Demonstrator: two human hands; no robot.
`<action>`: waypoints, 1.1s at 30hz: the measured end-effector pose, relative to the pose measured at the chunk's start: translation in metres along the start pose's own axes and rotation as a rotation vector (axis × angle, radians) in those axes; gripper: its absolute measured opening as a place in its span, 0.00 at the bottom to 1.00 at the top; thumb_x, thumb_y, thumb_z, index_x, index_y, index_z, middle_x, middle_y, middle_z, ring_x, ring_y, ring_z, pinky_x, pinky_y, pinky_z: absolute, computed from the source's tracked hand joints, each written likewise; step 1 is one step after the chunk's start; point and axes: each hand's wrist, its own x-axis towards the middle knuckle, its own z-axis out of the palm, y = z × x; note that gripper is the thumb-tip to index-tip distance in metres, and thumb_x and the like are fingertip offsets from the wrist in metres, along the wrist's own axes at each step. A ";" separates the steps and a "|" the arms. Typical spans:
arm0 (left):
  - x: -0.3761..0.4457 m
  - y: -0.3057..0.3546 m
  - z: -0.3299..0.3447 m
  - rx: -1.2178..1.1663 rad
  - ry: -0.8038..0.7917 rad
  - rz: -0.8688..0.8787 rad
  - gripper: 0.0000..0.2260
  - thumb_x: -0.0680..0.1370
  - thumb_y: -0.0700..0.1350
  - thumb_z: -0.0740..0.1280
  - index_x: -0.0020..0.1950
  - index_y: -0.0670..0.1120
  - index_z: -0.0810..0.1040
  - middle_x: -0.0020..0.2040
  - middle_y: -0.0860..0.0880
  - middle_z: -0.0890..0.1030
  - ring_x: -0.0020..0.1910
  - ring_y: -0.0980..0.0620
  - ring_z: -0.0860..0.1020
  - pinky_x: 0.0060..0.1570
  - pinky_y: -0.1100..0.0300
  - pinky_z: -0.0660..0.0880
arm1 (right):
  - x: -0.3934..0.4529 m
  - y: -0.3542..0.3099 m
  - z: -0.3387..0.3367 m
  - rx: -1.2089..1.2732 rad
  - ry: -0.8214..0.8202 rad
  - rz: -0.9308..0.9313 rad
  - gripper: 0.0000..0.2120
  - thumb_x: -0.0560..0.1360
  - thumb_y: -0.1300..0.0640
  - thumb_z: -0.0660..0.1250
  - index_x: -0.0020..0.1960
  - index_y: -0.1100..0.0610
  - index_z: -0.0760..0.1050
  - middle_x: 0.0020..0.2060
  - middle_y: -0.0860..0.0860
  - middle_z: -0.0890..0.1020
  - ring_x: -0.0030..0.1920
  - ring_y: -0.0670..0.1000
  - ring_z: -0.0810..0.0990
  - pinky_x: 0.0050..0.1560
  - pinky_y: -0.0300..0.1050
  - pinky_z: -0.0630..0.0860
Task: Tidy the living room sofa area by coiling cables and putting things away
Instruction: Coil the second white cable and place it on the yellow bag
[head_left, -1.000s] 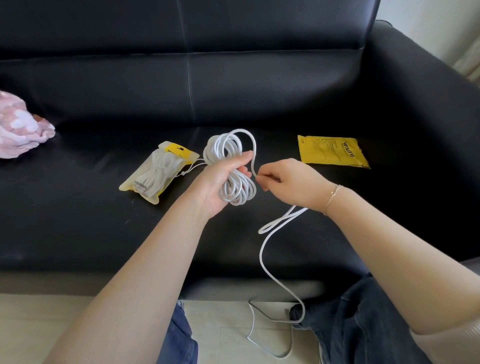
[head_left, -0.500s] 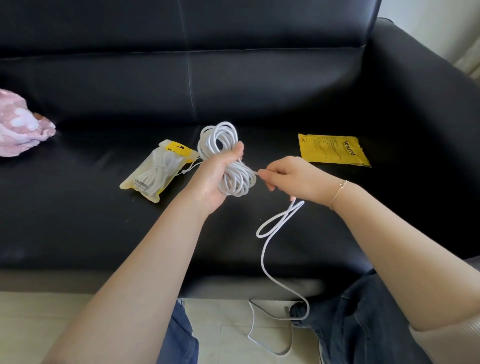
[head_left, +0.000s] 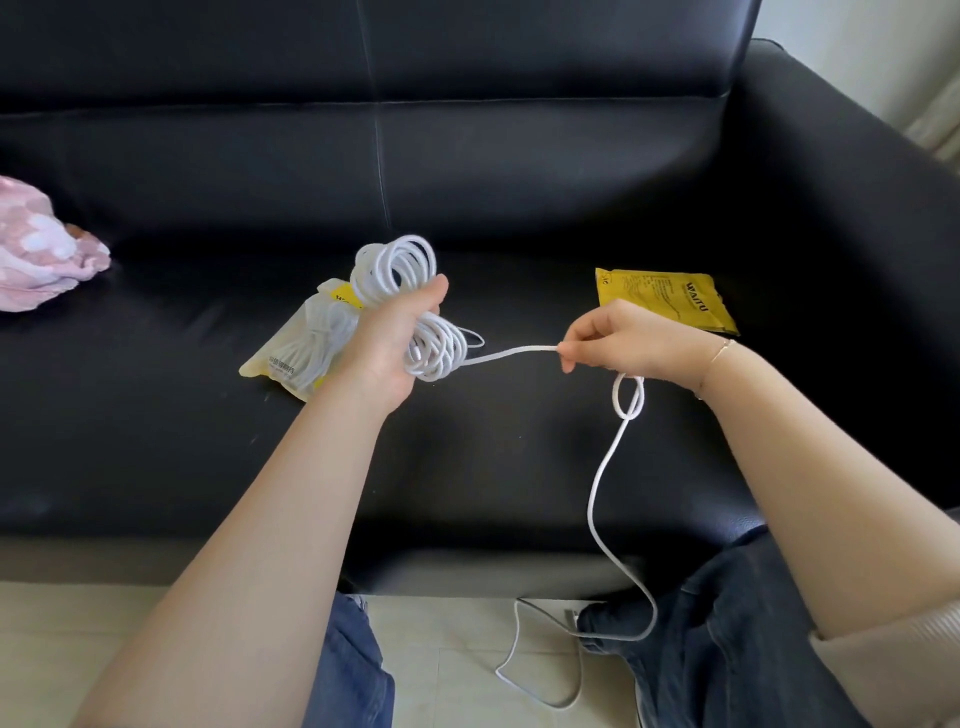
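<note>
White cable (head_left: 415, 312), wound into a bundle of loops, sits in the left hand (head_left: 395, 343), whose fingers and thumb curl around the bundle's middle and squeeze it into a figure-of-eight above the seat of a black leather sofa (head_left: 519, 171); a straight run of the same cable stretches rightward to the right hand (head_left: 623, 338), which pinches it between thumb and fingertips; below that hand the cable twists into a small loop, then trails down over the sofa's front edge to the pale tiled floor (head_left: 457, 623) between the person's denim-clad knees.

Likely risks: the small twisted loop could tighten into a knot or kink if the slack is pulled through without untwisting; the bundle could spring apart if the left hand's squeeze loosens, since nothing ties it yet; the trailing end could snag on a knee or foot.

Just behind the left hand lies a clear pouch with a yellow header (head_left: 301, 343), holding another white cable; a flat yellow packet (head_left: 670, 296) lies beyond the right hand; a pink fabric item (head_left: 41, 254) rests at the far left, cut off by the frame.

Hard to make out: the pouch is partly hidden by hand and bundle; the cable's far end and its plug on the floor are unclear; the left fingers are mostly hidden.
</note>
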 end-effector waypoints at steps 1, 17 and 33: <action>0.001 -0.001 0.000 0.085 -0.003 0.026 0.05 0.76 0.47 0.73 0.45 0.48 0.79 0.41 0.51 0.79 0.42 0.55 0.79 0.50 0.57 0.77 | -0.001 -0.001 -0.001 -0.033 0.003 -0.017 0.11 0.81 0.54 0.63 0.43 0.54 0.81 0.30 0.47 0.72 0.30 0.45 0.68 0.32 0.33 0.65; -0.010 -0.014 0.015 0.471 -0.284 0.044 0.11 0.75 0.58 0.70 0.44 0.51 0.83 0.47 0.50 0.85 0.50 0.50 0.82 0.56 0.51 0.78 | 0.004 -0.005 0.009 -0.117 0.422 -0.423 0.08 0.81 0.56 0.61 0.50 0.55 0.78 0.41 0.48 0.80 0.43 0.48 0.78 0.45 0.44 0.76; 0.000 -0.016 0.010 0.377 -0.008 0.061 0.13 0.75 0.52 0.72 0.56 0.48 0.79 0.47 0.52 0.81 0.51 0.53 0.80 0.55 0.53 0.74 | 0.005 0.007 -0.001 -0.183 0.083 -0.068 0.03 0.74 0.58 0.70 0.46 0.51 0.81 0.40 0.46 0.82 0.40 0.44 0.79 0.40 0.35 0.73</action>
